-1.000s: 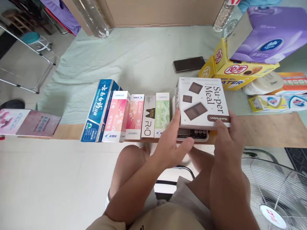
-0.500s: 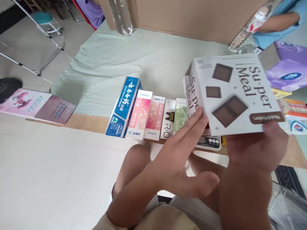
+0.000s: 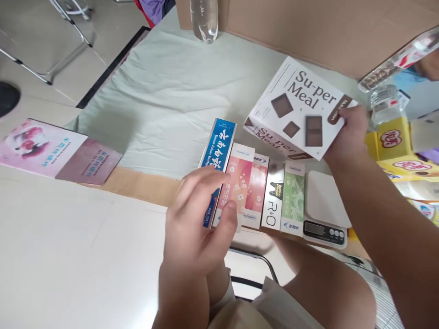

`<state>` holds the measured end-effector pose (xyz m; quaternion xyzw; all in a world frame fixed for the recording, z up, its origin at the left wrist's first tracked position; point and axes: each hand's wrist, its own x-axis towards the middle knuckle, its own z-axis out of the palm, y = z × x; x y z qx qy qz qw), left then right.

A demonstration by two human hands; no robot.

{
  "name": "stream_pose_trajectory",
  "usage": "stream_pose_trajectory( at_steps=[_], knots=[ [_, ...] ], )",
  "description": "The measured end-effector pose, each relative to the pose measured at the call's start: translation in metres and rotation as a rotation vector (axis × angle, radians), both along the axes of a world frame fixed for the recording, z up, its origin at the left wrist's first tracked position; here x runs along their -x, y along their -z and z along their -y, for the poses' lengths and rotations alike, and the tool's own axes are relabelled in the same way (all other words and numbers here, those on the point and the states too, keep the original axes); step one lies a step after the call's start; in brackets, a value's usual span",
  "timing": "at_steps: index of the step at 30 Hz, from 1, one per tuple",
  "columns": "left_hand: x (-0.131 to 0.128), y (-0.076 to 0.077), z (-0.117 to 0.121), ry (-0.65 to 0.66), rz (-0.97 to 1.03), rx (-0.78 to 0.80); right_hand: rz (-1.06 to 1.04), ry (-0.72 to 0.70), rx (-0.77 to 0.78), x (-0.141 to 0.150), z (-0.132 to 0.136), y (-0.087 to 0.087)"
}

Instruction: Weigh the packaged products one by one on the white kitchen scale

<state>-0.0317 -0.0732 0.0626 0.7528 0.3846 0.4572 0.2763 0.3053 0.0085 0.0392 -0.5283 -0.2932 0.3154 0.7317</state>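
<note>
My right hand (image 3: 345, 135) grips a white "Su-per Meal" box (image 3: 298, 109) by its right edge and holds it tilted in the air above the row of boxes. My left hand (image 3: 195, 214) has its fingers curled around the near end of the blue toothpaste box (image 3: 219, 153), the leftmost of a row. Beside the blue box lie a pink box (image 3: 238, 180), a second pink box (image 3: 257, 187), a white R&O box (image 3: 273, 194) and a green box (image 3: 293, 198). A small white kitchen scale (image 3: 324, 205) sits bare at the right end of the row.
A pale green cloth (image 3: 154, 91) covers the table, with a cardboard wall (image 3: 308, 27) behind it. A pink booklet (image 3: 55, 151) lies at the left. A clear bottle (image 3: 204, 18) stands at the back. Yellow snack boxes (image 3: 394, 146) and a plastic bottle (image 3: 384, 105) crowd the right.
My right hand lifted the Su-per Meal box off the scale and swung it up and back. My left hand left that box and closed on the blue toothpaste box. The view shifted left.
</note>
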Motion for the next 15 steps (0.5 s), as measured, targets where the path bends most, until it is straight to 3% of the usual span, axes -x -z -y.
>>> stream_pose_trajectory(
  at_steps=[3,6,11,13,15],
  knots=[
    [-0.002,0.006,-0.008,-0.007,-0.233,0.057,0.072,0.094,0.241,-0.008,-0.018,0.015],
    [-0.003,0.011,-0.013,0.020,-0.345,0.085,0.123,0.006,0.444,-0.006,-0.027,0.018],
    [-0.004,0.014,-0.015,0.083,-0.468,0.065,0.113,0.025,0.378,0.004,-0.044,0.012],
    [-0.006,0.015,-0.014,0.044,-0.496,0.046,0.110,0.003,0.376,-0.001,-0.054,0.017],
    [-0.010,0.017,-0.012,0.003,-0.499,0.028,0.245,0.027,0.359,-0.013,-0.062,0.027]
  ],
)
